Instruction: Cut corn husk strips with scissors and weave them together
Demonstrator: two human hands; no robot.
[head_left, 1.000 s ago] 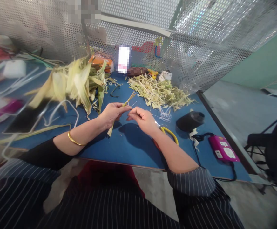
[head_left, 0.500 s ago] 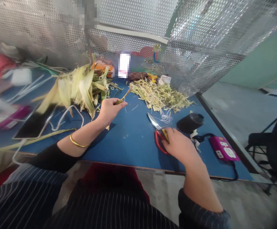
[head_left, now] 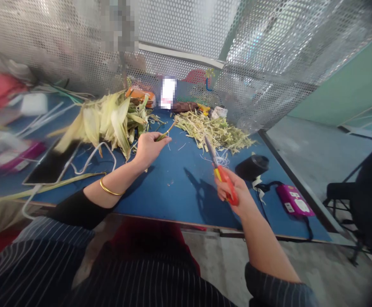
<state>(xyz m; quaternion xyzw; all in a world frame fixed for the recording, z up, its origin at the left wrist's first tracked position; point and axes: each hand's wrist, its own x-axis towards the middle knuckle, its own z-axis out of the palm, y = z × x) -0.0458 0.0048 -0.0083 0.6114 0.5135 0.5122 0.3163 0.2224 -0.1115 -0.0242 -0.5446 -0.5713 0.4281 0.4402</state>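
Observation:
Between the thumb and fingers of my left hand [head_left: 150, 149] is pinched a thin strip of corn husk [head_left: 170, 129], its tip pointing away from me; a bit of white thread hangs by it. My right hand [head_left: 233, 187] is closed round the red and yellow handles of a pair of scissors [head_left: 218, 169], lifted off the blue table with the blades pointing forward. Just beyond the blades lies a loose tangle of white thread [head_left: 222, 159]. A heap of shredded husk strips [head_left: 211, 130] spreads behind it. Left of my left hand is a bundle of whole corn husks [head_left: 104, 119].
A black cylinder [head_left: 252, 167] and a purple power strip [head_left: 294, 199] with a cable lie at the right. On the left are a dark phone-like slab [head_left: 52, 164], a white cable [head_left: 91, 155] and a long husk strip [head_left: 58, 186]. Perforated sheeting [head_left: 179, 55] hangs behind the table.
My right hand has picked the scissors up off the table, and their blades now point forward in the air. The left hand keeps its pinch on the husk strip, almost unmoved.

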